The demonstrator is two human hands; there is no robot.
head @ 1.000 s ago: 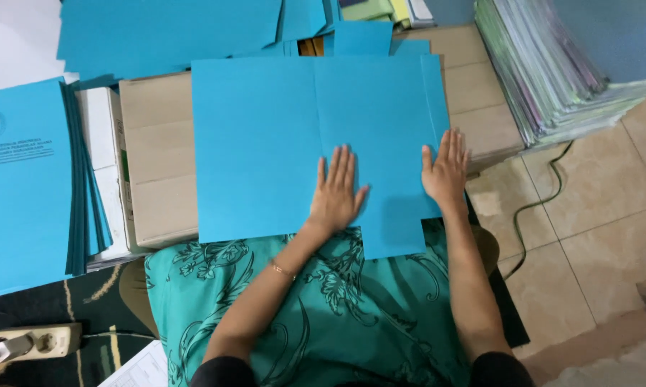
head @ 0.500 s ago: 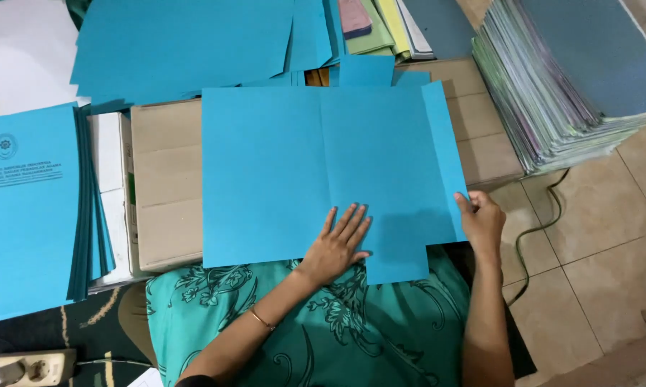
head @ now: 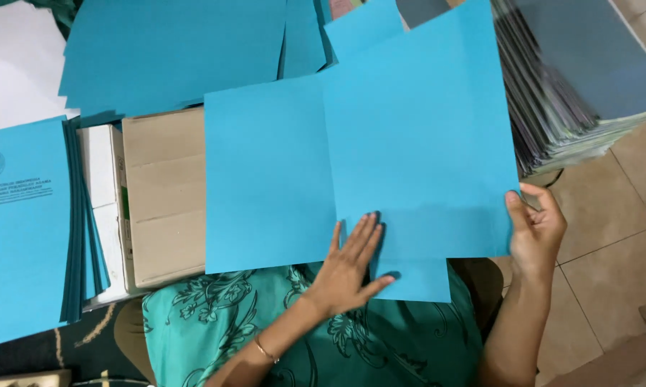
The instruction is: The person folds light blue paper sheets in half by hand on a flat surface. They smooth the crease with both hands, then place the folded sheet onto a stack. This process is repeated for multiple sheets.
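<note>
A large blue sheet of card (head: 351, 158) with a centre crease lies over a cardboard box (head: 161, 193) in front of me. My right hand (head: 534, 229) grips the sheet's right edge between thumb and fingers and lifts the right half up off the box. My left hand (head: 351, 261) lies flat, fingers spread, on the lower middle of the sheet beside the crease, pressing it down. A short blue flap (head: 416, 276) sticks out below the sheet near my left hand.
A stack of printed blue covers (head: 25, 222) lies at the left. Loose blue sheets (head: 179, 50) lie behind the box. A thick pile of grey and coloured folders (head: 581, 79) sits at the right on the tiled floor (head: 609, 236). My lap in green patterned cloth (head: 301, 337) is below.
My right hand moved from lying flat on the sheet to its right edge, gripped it and raised the right half. My left hand slid down toward the crease.
</note>
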